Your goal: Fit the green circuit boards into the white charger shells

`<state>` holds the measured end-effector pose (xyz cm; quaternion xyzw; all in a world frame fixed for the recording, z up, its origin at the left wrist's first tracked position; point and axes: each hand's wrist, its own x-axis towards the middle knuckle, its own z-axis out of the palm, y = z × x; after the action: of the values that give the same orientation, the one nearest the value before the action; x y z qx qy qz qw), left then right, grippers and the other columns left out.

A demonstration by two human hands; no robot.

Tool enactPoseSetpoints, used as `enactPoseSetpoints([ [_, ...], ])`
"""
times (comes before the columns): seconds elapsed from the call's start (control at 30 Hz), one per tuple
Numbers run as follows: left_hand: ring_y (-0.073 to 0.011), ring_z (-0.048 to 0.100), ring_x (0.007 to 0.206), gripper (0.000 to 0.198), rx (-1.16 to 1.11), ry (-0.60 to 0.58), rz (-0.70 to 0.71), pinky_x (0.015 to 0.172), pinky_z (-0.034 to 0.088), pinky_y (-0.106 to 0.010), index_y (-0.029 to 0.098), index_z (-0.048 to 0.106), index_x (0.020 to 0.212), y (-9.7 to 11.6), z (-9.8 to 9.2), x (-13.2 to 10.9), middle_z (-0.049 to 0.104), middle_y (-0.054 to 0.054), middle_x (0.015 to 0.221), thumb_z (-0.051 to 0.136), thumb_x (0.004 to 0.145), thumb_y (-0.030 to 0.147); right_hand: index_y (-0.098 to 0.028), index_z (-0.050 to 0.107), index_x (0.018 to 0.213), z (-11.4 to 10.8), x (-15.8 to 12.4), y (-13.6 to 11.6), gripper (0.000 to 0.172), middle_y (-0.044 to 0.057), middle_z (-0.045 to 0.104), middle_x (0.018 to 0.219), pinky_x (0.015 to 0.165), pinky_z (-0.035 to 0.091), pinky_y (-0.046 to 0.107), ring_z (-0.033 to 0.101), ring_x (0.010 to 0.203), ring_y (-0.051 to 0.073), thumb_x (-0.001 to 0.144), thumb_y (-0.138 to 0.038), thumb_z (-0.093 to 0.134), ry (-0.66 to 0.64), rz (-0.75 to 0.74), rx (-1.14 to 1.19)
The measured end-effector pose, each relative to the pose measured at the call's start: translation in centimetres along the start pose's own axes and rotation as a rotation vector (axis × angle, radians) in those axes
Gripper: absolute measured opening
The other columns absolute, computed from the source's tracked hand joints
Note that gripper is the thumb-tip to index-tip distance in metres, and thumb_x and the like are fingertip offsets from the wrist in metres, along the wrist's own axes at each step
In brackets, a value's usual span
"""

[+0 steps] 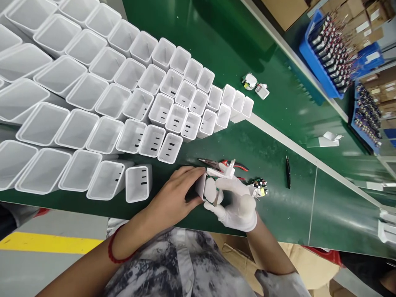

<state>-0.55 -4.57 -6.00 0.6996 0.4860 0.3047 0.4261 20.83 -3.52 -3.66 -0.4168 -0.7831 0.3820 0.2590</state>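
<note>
My bare left hand (pixel 175 192) is wrapped round a white plastic case (pixel 201 186), its open end turned to the right. My right hand (pixel 239 208), in a white glove, is closed at that opening, with its fingers on a white plug cap (pixel 228 170) whose pins stick up. A bit of green shows between cap and case; the glove hides the rest. Just beyond the hands lie red-handled long-nose pliers (pixel 210 162), partly covered. Right of the glove sits a small cluster of electronic parts (pixel 259 187).
Rows of open white cases (pixel 138 183) stand upright on the green table (pixel 297 210) at left. A black pen-like tool (pixel 288 172) lies to the right. Loose white parts (pixel 255 86) rest farther back. A blue bin (pixel 323 62) of wired components stands beyond the white rail (pixel 284 138).
</note>
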Motion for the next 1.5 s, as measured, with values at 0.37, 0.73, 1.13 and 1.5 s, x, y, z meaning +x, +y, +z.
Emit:
enactPoseSetpoints([
  [0.37, -0.0242, 0.056, 0.122, 0.059, -0.015, -0.005, -0.015, 0.105, 0.05, -0.04, 0.023, 0.049, 0.134, 0.0, 0.0, -0.1, 0.064, -0.008, 0.125, 0.065, 0.079, 0.01, -0.03, 0.046, 0.134, -0.4, 0.9, -1.1, 0.06, 0.005, 0.073, 0.104, 0.112, 0.043, 0.053, 0.072, 0.1, 0.025, 0.081, -0.022, 0.074, 0.019, -0.077, 0.036],
  [0.73, -0.022, 0.054, 0.123, 0.059, -0.01, -0.008, 0.008, 0.106, 0.048, -0.036, 0.021, 0.047, 0.135, -0.1, 0.0, 0.0, 0.063, -0.007, 0.126, 0.065, 0.08, 0.008, -0.03, 0.041, 0.138, -0.8, 1.8, -1.8, 0.056, -0.001, 0.071, 0.084, 0.106, 0.048, 0.051, 0.07, 0.073, 0.019, 0.088, -0.019, 0.064, -0.07, -0.111, -0.003],
  [1.13, -0.0232, 0.057, 0.118, 0.049, -0.039, 0.026, 0.038, 0.102, 0.051, -0.039, 0.02, 0.051, 0.131, 0.0, -0.1, 0.0, 0.065, -0.007, 0.124, 0.059, 0.083, 0.009, -0.026, 0.03, 0.151, -1.9, 3.8, -4.6, 0.06, 0.012, 0.07, 0.116, 0.109, 0.044, 0.058, 0.061, 0.121, 0.028, 0.096, -0.03, 0.055, -0.156, -0.151, -0.295],
  [1.5, -0.0227, 0.055, 0.121, 0.059, -0.025, -0.001, 0.006, 0.105, 0.048, -0.037, 0.021, 0.049, 0.133, 0.1, -0.1, 0.1, 0.064, -0.006, 0.125, 0.068, 0.079, 0.008, -0.046, -0.006, 0.154, -1.8, 0.0, -2.1, 0.107, 0.005, 0.006, 0.167, 0.107, 0.046, 0.06, 0.038, 0.143, 0.033, 0.085, -0.017, 0.071, 0.043, -0.201, -0.248],
])
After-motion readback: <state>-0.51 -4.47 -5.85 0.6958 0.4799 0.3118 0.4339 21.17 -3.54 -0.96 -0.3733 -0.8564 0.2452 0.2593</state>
